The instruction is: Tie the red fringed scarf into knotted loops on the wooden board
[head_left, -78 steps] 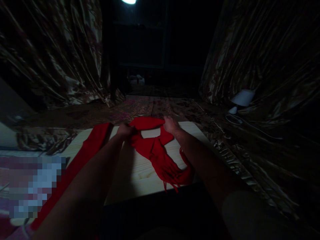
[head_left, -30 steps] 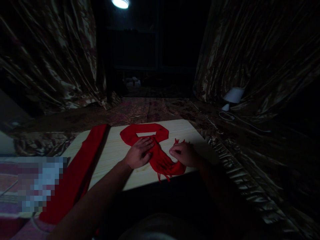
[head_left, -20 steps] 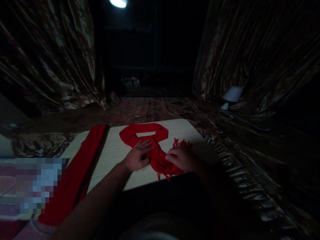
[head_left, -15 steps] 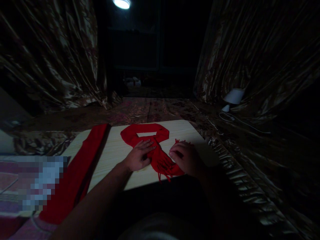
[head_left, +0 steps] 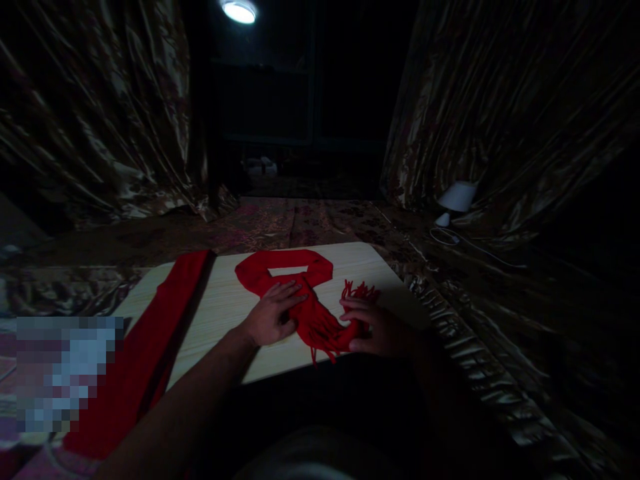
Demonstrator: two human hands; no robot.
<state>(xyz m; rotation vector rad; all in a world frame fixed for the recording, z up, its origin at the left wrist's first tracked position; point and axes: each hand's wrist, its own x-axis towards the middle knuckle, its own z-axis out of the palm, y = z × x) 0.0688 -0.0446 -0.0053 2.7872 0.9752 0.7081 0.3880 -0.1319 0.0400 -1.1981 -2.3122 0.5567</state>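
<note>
Red scarf [head_left: 295, 293] looped mid wooden board [head_left: 225, 307]. Our left hand [head_left: 273, 317] lies flat, fingers spread, pinning the crossing; right hand [head_left: 373, 327] curls around the fringed end. We'd keep the crossing pinned and smooth the fringe gently.

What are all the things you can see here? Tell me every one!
looped scarf: one, red with fringed ends, arranged in a loop on the board, ends crossing under the hands.
long cloth: one, red, lying along the board's left edge.
board: one, pale wood, in the middle.
curtains: shiny brown patterned, hanging on left and right.
patterned cover: dark, floral, behind the board.
lamp: one, small and white, far right, with a white cable beside it.
ceiling light: one, glowing white, top centre.
left hand: flat on the scarf's crossing.
right hand: curled on the scarf's fringed end.
</note>
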